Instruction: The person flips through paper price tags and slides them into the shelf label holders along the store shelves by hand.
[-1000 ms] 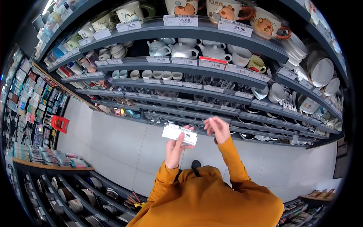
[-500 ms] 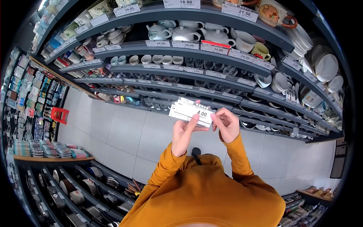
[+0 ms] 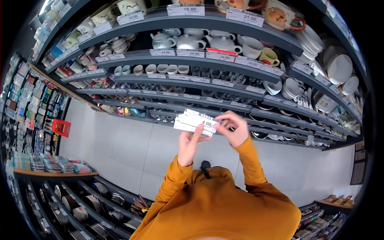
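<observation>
My left hand (image 3: 189, 146) grips a small fanned stack of white price labels (image 3: 195, 121) from below, thumb on top. The front label reads 4.00. At the stack's right edge is my right hand (image 3: 234, 129), thumb and index finger pinched together against the label's corner. Whether those fingertips hold a label or only touch it cannot be made out. Both hands are in front of my body, over the floor and before the lower shelves.
Curved dark shelves (image 3: 160, 61) ahead carry mugs, teapots (image 3: 191, 41), small cups and plates (image 3: 340, 69). A red stool (image 3: 61, 127) stands at the left by hanging goods. More racks with pans (image 3: 70, 202) are at the lower left. Pale tiled floor (image 3: 128, 144) lies between.
Since the first frame, my right hand has come in from the right to the labels' edge. The labels were raised, then shifted slightly left and down, fanned wider. The view has tilted slightly.
</observation>
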A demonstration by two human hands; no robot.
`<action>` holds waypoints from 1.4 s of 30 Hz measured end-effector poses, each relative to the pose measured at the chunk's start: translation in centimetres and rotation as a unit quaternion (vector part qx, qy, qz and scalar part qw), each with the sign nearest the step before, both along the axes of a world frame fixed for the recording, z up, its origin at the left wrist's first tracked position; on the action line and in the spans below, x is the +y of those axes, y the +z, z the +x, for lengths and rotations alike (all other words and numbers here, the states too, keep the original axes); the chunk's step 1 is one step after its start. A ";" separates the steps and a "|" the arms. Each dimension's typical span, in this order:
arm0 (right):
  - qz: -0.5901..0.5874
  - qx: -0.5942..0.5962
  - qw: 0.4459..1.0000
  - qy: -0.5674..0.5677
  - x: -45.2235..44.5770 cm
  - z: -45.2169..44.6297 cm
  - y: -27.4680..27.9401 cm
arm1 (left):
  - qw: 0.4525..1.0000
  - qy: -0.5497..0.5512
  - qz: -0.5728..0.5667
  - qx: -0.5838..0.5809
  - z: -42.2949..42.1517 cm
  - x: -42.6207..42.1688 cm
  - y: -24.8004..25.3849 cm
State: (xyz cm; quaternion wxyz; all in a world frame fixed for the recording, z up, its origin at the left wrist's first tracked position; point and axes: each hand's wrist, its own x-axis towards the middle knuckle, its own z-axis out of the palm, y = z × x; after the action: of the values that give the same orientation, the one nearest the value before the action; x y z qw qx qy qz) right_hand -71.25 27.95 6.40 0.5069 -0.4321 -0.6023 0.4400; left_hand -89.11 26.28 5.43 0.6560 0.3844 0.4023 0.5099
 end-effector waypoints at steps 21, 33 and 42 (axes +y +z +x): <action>0.099 -0.401 0.902 -0.124 14.5 6.6 -10.0 | 0.995 -0.024 -0.098 -0.004 -1.0 -4.6 -6.1; 0.087 -0.199 0.942 -0.256 16.4 14.0 -10.4 | 0.994 -0.023 -0.110 0.003 -1.4 -5.4 -7.4; -0.040 -0.343 0.925 -0.162 16.3 15.7 -8.2 | 0.992 -0.051 -0.119 0.007 -0.6 -5.4 -7.5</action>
State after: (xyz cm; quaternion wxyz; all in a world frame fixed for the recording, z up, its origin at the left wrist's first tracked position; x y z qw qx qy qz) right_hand -55.51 44.27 -1.80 0.3163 -0.6678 -0.6433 0.2004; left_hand -89.71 20.88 -2.05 0.7193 0.3273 0.4447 0.4216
